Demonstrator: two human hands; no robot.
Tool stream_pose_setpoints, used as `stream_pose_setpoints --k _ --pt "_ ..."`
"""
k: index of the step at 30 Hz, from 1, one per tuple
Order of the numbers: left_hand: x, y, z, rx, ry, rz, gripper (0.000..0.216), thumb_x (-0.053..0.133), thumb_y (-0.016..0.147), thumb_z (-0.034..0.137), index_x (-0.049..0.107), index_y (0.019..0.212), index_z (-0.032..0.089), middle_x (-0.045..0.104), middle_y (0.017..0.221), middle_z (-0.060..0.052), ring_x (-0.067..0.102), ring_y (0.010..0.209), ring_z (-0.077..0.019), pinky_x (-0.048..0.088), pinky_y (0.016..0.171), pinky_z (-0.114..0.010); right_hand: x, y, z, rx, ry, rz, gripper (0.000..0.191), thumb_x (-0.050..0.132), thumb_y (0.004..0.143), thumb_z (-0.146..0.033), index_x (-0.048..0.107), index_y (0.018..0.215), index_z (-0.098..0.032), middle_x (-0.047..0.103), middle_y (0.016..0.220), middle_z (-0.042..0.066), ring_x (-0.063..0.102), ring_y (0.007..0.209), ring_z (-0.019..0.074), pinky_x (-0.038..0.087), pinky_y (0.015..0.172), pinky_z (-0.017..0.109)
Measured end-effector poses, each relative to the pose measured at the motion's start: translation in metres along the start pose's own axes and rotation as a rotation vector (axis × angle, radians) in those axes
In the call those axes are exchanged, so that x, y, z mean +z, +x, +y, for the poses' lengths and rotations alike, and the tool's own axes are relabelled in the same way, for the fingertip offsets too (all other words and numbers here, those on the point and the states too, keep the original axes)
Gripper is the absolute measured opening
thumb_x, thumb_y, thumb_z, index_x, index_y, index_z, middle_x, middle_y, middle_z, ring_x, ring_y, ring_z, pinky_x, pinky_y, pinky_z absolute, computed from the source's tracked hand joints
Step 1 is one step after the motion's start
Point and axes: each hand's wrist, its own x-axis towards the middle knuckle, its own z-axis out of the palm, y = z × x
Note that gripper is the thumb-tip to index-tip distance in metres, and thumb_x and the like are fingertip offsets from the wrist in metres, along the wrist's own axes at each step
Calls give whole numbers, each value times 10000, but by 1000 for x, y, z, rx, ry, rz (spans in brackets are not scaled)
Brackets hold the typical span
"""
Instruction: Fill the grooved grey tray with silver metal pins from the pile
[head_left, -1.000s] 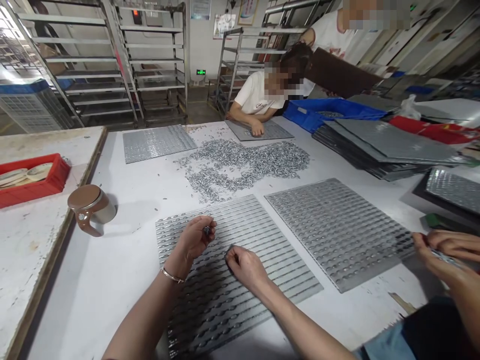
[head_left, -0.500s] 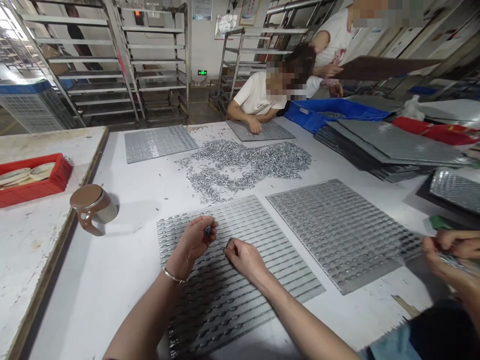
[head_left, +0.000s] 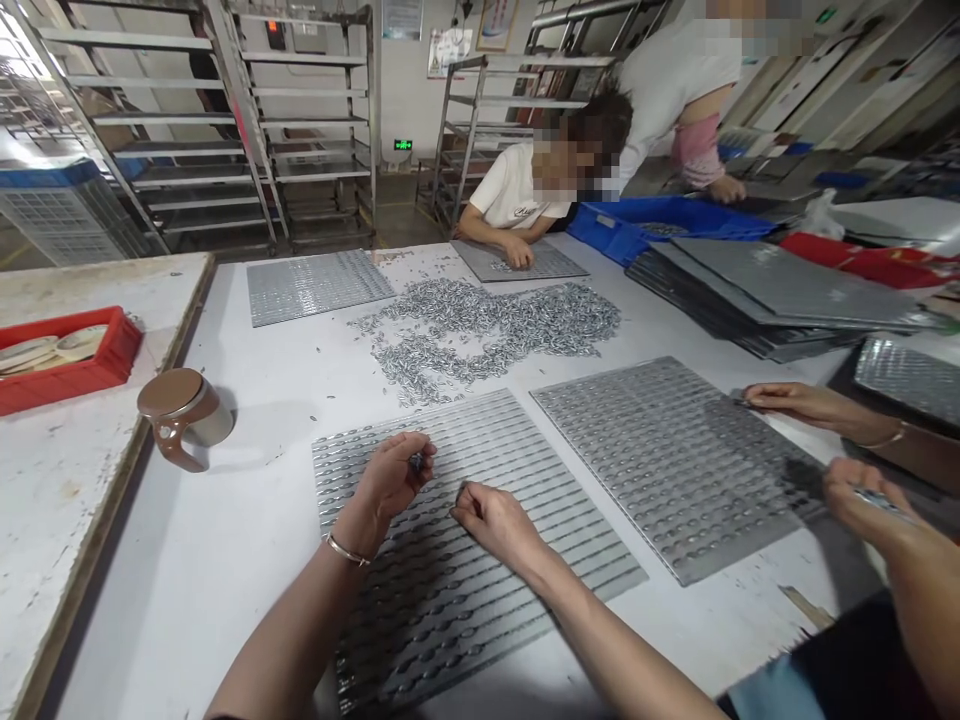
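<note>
White worktable (head_left: 277,390): ran across the middle of the frame.
Metal rack (head_left: 172,148): stood at the upper left, shelves in tiers.
Grooved panel (head_left: 555,510): lay flat at lower centre beneath both hands, raised bumps along its rows at the left and lower parts.
Neighbouring panel (head_left: 652,460): lay right of centre, just beside the first.
Panel stack (head_left: 780,280): sat at the right, edges uneven.
Loose pile of lens-shaped metal pieces (head_left: 555,310): was spread over upper centre, beyond the grooved panel.
Lidded brown mug (head_left: 187,410): stood upright at the left.
Left hand (head_left: 394,475): was curled over the panel's upper left, gripping a few small metal pieces (head_left: 415,461).
Right hand (head_left: 491,515): was over the panel's middle, thumb and forefinger pinched; whether a piece was between them could not be told.
Co-worker's hand (head_left: 862,490): was cupped around silvery pieces at the right edge.
</note>
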Motion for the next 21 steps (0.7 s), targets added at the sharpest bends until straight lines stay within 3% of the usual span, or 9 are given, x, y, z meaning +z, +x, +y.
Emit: stream_pose_setpoints --k 5,8,10,12,15,21 --pt "3 -2 -1 -5 38 -47 189 773 725 249 635 794 140 653 749 -45 575 583 -109 422 487 -214 -1 1 -1 -2 112 50 197 605 831 -308 556 663 -216 566 594 -36 520 573 135 352 567 243" --pt "6 -5 -6 -53 129 -117 301 758 754 397 639 861 142 685 774 -69 575 542 -116 359 431 -211 -17 -1 -13 -2 284 224 272 576 893 -428 590 727 -213 536 568 -34 485 532 133 372 526 246" --pt "8 -7 -11 -85 201 -180 428 710 777 545 630 921 150 678 725 -62 548 487 -118 308 398 -211 -32 -4 -25 -85 285 312 283 543 933 -445 639 810 -208 573 620 -11 510 559 144 416 552 263" --pt "11 -10 -17 -97 271 -242 527 638 790 660 617 953 160 615 616 -15 492 423 -112 258 375 -210 -44 -7 -38 -238 201 292 224 535 953 -377 689 943 -214 663 804 38 599 704 174 486 673 293" --pt "14 -13 -24 -104 351 -278 553 576 806 718 597 941 182 467 508 61 401 368 -92 184 370 -202 -52 -11 -51 -408 90 151 218 516 943 -220 709 1040 -253 690 1011 59 642 947 209 507 857 331" --pt "15 -15 -31 -86 392 -319 550 548 818 731 578 882 185 452 506 64 365 362 -82 164 388 -209 -46 -14 -53 -349 27 105 204 491 913 -152 655 817 -227 664 872 42 630 851 193 505 779 312"
